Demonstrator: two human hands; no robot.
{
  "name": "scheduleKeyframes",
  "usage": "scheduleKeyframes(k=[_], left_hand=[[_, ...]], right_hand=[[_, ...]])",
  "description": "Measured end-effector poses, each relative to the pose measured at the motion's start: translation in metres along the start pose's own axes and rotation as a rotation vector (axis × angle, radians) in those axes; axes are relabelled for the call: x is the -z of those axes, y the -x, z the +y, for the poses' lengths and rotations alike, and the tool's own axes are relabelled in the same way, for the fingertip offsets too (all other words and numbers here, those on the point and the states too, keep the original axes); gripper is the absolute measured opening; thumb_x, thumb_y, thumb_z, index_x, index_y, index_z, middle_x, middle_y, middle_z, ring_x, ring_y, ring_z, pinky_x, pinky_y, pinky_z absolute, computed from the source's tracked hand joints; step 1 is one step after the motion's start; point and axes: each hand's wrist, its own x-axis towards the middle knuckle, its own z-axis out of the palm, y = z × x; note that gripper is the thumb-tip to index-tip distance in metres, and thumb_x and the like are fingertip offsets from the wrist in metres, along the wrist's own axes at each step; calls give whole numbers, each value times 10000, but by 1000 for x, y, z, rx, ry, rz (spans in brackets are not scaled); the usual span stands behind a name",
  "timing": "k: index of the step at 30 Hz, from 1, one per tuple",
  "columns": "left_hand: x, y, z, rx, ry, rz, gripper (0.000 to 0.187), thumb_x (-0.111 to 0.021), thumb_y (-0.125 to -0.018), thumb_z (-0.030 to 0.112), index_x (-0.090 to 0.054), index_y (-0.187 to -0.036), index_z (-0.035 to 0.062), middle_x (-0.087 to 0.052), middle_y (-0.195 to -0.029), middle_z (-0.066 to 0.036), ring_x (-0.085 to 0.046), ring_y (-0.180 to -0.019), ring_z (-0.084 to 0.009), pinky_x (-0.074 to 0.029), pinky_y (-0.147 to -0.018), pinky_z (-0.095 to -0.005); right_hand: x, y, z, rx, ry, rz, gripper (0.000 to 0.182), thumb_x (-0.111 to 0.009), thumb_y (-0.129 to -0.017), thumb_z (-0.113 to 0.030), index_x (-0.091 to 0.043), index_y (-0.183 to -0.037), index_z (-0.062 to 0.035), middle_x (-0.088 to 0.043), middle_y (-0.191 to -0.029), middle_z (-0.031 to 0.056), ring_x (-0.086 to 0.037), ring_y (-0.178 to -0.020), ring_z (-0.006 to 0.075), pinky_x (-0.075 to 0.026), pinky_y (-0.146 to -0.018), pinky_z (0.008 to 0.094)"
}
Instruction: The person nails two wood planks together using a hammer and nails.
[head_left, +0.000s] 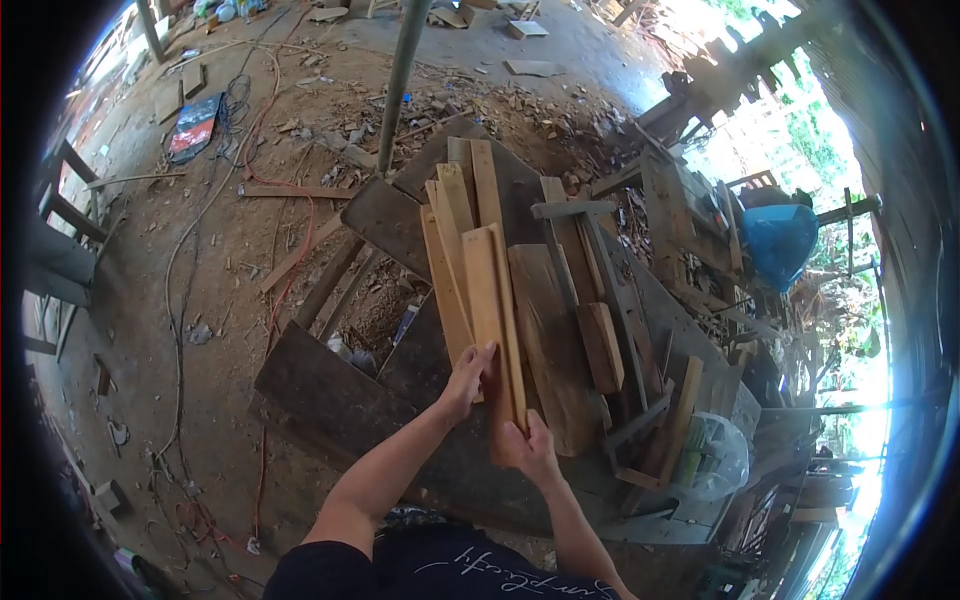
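Note:
A light-brown wooden board (485, 290) with a narrow strip along its right side lies lengthwise in front of me, above the dark workbench. My left hand (468, 382) is at the board's left edge, thumb on top and fingers bent around the side. At the near end, my right hand (530, 450) grips the board, its thumb on the strip. Beyond and to the left, several loose planks (455, 200) lie in a fanned stack. A wide, thick plank (550, 340) rests to the right of the held board.
A dark wooden workbench (330, 385) spreads beneath the boards. A post (402, 80) stands behind it. On the right are a short block (599, 347), a clear plastic bag (715, 458) and a blue bag (778, 245). Cables and wood scraps litter the ground.

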Motion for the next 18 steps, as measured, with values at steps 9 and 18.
scheduleKeyframes(k=[9,18], left_hand=[[5,21,-19,-256,174,151,507,-756,-878,340,-479,-1190,52,-595,-1061,-53,-581,-989,-150,-488,-867,-318],[80,29,-17,-305,320,158,457,-718,-874,282,-505,-1210,58,-598,-1054,-62,-614,-949,-180,-523,-828,-359]], right_hand=[[-31,26,-5,184,224,138,233,-532,-1012,-191,-491,-890,3,-531,-807,208,-539,-724,432,-441,-632,453],[-32,-19,-26,232,153,-216,191,-578,-989,-213,-562,-983,-23,-574,-903,195,-594,-907,381,-474,-785,460]])
